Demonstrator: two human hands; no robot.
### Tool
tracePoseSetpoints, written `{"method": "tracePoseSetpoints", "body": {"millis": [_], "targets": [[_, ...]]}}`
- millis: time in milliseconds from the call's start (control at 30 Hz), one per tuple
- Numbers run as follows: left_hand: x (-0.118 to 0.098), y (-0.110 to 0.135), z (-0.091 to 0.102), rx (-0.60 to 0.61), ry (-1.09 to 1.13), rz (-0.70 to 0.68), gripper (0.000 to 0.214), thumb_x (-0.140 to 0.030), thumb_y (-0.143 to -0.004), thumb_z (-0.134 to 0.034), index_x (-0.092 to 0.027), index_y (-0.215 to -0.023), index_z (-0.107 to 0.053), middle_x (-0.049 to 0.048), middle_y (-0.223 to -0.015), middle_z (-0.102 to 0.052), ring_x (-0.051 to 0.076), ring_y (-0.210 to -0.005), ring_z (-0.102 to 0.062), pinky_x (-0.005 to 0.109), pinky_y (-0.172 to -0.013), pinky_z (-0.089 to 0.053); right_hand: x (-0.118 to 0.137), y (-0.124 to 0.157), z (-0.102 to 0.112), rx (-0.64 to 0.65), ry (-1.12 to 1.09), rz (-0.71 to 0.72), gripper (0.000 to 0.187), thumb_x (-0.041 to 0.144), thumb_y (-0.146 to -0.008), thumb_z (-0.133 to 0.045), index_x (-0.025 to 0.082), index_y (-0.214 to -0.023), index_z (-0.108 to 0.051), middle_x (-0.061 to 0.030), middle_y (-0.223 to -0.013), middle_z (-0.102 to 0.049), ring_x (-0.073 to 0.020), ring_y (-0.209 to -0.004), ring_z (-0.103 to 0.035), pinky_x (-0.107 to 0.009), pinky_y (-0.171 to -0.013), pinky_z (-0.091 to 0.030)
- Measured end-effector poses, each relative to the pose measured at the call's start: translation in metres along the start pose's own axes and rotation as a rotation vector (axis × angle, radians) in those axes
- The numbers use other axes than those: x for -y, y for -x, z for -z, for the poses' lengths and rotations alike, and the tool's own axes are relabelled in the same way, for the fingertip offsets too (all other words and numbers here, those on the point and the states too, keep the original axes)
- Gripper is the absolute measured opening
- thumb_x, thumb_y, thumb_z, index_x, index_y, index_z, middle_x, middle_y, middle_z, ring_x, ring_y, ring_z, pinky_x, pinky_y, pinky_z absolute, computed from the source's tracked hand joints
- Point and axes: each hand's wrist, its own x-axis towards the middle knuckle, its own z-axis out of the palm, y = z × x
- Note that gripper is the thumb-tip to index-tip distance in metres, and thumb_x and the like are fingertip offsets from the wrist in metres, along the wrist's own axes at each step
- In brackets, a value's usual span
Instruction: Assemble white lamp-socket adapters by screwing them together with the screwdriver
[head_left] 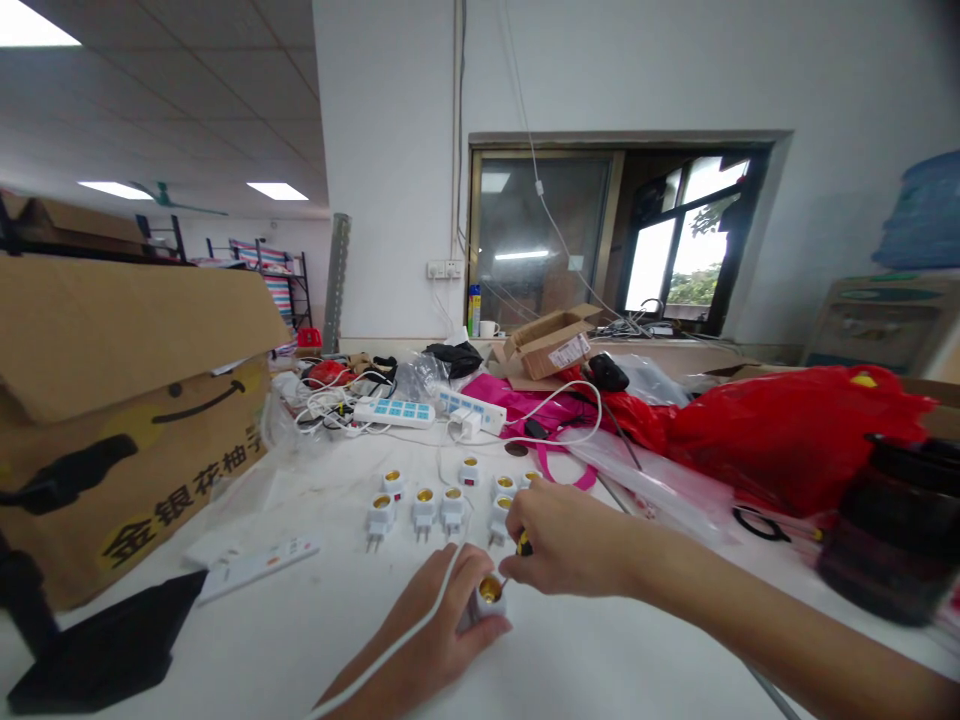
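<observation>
My left hand (442, 625) is closed around a white plug-in lamp socket (490, 598), its brass-coloured inside facing up. In my right hand (559, 535) is a screwdriver (524, 544) with a yellow and black handle, most of it hidden by the fingers. Its thin shaft points down at the socket's rim; whether the tip touches a screw cannot be made out. A white cable (420, 625) passes in front of my left hand and wrist. Just beyond the hands stand several similar sockets (424, 510), some with plug pins showing and some with a red switch.
White power strips (394, 412) and tangled cables lie farther back. At left are a large cardboard box (187, 470), a white strip-shaped item (259, 568) and a black object (112, 640). Red plastic bags (787, 430) and a dark jar (892, 530) occupy the right side.
</observation>
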Motion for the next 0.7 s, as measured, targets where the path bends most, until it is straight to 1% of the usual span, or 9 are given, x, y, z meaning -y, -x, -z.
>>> {"method": "tracePoseSetpoints", "body": {"millis": [100, 233, 300, 367, 467, 533, 567, 667, 700], "targets": [[-0.008, -0.003, 0.007, -0.023, -0.090, -0.041, 0.059, -0.020, -0.085, -0.095, -0.025, -0.133, -0.062, 0.0094, -0.129, -0.075, 0.032, -0.117, -0.073, 0.048, -0.103, -0.065, -0.004, 0.011, 0.001, -0.044, -0.026, -0.054, 0.022, 0.042, -0.094, -0.081, 0.021, -0.092, -0.087, -0.0123, -0.094, -0.081, -0.0307, -0.091, -0.076, -0.033, -0.068, -0.040], [-0.014, -0.005, 0.017, -0.109, -0.160, -0.100, 0.062, -0.019, -0.083, -0.096, -0.024, -0.133, -0.060, 0.0098, -0.131, -0.075, 0.032, -0.117, -0.074, 0.047, -0.102, -0.067, -0.029, 0.034, 0.004, -0.119, -0.102, -0.158, 0.035, 0.057, -0.100, -0.071, 0.026, -0.091, -0.083, -0.0077, -0.093, -0.079, -0.0274, -0.086, -0.071, -0.034, -0.068, -0.039], [-0.016, -0.006, 0.019, -0.141, -0.168, -0.119, 0.059, -0.021, -0.083, -0.096, -0.024, -0.131, -0.060, 0.0103, -0.131, -0.075, 0.031, -0.117, -0.074, 0.045, -0.101, -0.067, -0.046, 0.044, 0.002, -0.175, -0.248, -0.246, 0.050, 0.071, -0.097, -0.067, 0.024, -0.087, -0.080, -0.0068, -0.086, -0.076, -0.0248, -0.076, -0.067, -0.034, -0.064, -0.039], [-0.017, -0.005, 0.019, -0.152, -0.172, -0.129, 0.059, -0.022, -0.085, -0.095, -0.025, -0.132, -0.060, 0.0102, -0.132, -0.075, 0.031, -0.118, -0.074, 0.044, -0.101, -0.067, -0.061, 0.050, -0.005, -0.234, -0.419, -0.266, 0.060, 0.081, -0.093, -0.064, 0.023, -0.084, -0.078, -0.0060, -0.082, -0.073, -0.0230, -0.074, -0.063, -0.033, -0.064, -0.041], [-0.016, -0.005, 0.018, -0.171, -0.162, -0.134, 0.059, -0.025, -0.089, -0.091, -0.028, -0.138, -0.058, 0.0088, -0.134, -0.076, 0.031, -0.122, -0.074, 0.043, -0.104, -0.066, -0.075, 0.049, -0.029, -0.320, -0.705, -0.229, 0.065, 0.085, -0.093, -0.065, 0.021, -0.084, -0.074, -0.0020, -0.071, -0.062, -0.0178, -0.066, -0.054, -0.030, -0.061, -0.041], [-0.012, -0.003, 0.016, -0.191, -0.133, -0.126, 0.052, -0.031, -0.094, -0.087, -0.030, -0.137, -0.059, 0.0073, -0.133, -0.078, 0.029, -0.123, -0.075, 0.040, -0.104, -0.066, -0.081, 0.042, -0.052, -0.345, -0.906, -0.217, 0.066, 0.085, -0.095, -0.065, 0.020, -0.083, -0.069, 0.0019, -0.060, -0.054, -0.0144, -0.056, -0.047, -0.027, -0.054, -0.038], [-0.009, -0.001, 0.015, -0.196, -0.110, -0.125, 0.047, -0.036, -0.096, -0.085, -0.032, -0.136, -0.059, 0.0067, -0.133, -0.078, 0.028, -0.122, -0.076, 0.038, -0.104, -0.067, -0.083, 0.038, -0.064, -0.371, -1.011, -0.207, 0.068, 0.087, -0.094, -0.065, 0.020, -0.082, -0.065, 0.0027, -0.058, -0.052, -0.0135, -0.054, -0.045, -0.026, -0.051, -0.037], [0.008, 0.011, 0.016, -0.183, -0.037, -0.120, 0.040, -0.051, -0.102, -0.077, -0.037, -0.135, -0.062, 0.0058, -0.133, -0.081, 0.026, -0.119, -0.080, 0.035, -0.104, -0.068, -0.090, 0.020, -0.102, -0.432, -1.294, -0.262, 0.075, 0.096, -0.084, -0.069, 0.021, -0.085, -0.059, 0.0064, -0.060, -0.048, -0.0098, -0.045, -0.040, -0.024, -0.042, -0.033], [0.014, 0.017, 0.018, -0.180, -0.018, -0.093, 0.035, -0.052, -0.105, -0.072, -0.039, -0.136, -0.063, 0.0055, -0.132, -0.082, 0.026, -0.119, -0.081, 0.036, -0.104, -0.068, -0.093, 0.014, -0.114, -0.456, -1.362, -0.267, 0.073, 0.094, -0.085, -0.071, 0.022, -0.085, -0.057, 0.0071, -0.062, -0.048, -0.0087, -0.045, -0.041, -0.022, -0.043, -0.032]]}}
